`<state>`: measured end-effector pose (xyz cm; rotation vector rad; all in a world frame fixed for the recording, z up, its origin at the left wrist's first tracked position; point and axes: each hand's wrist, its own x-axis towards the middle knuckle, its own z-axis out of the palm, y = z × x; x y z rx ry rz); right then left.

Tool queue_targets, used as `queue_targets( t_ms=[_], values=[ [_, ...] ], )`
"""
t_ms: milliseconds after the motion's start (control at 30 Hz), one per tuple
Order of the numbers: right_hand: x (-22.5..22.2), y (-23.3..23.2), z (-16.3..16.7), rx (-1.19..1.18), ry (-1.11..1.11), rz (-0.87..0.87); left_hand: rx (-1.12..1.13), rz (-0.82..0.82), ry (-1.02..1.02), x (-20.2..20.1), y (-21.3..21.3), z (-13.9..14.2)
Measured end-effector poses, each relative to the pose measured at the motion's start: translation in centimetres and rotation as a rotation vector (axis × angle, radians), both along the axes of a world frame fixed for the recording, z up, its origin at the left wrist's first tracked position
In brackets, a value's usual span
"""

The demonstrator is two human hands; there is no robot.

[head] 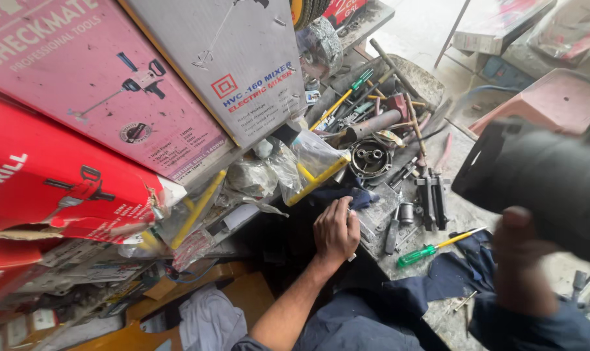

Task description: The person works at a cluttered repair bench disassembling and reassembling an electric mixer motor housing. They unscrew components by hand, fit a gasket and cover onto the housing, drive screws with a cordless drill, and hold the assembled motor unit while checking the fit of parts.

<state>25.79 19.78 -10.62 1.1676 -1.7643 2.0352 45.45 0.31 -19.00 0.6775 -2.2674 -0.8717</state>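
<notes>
Head view. Left hand: fingers curled, gripping dark blue cloth at counter edge, apparently to pull it out. Right hand: blurred, closed around black motor housing, raised near the camera. Green screwdriver flat nearby.

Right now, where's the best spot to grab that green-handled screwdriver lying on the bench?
Probably by the green handle of the screwdriver, coming from above. It lies flat on the bench, handle end nearer the left hand, and the thick handle gives more to hold than the thin yellow shaft.
</notes>
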Motion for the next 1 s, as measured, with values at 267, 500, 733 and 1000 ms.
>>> queue_targets(
  t_ms=[267,500,733,1000],
  values=[
    [1.9,-6.3,-7.9,0.939,0.015,-0.154,-0.009,0.01,-0.026,-0.5,0.6,0.1],
    [1.7,-4.2,0.5,0.577,-0.154,0.015,-0.033,-0.003,0.025,0.1,0.6,-0.4],
    [0.6,0.9,-1.4,-0.006,-0.045,-0.033,-0.002,0.006,0.0,-0.2,0.3,0.0],
    [2.0,-6.3,-8.5,0.987,-0.052,-0.133,-0.028,-0.008,-0.031,0.2,0.3,-0.2]
  ],
)
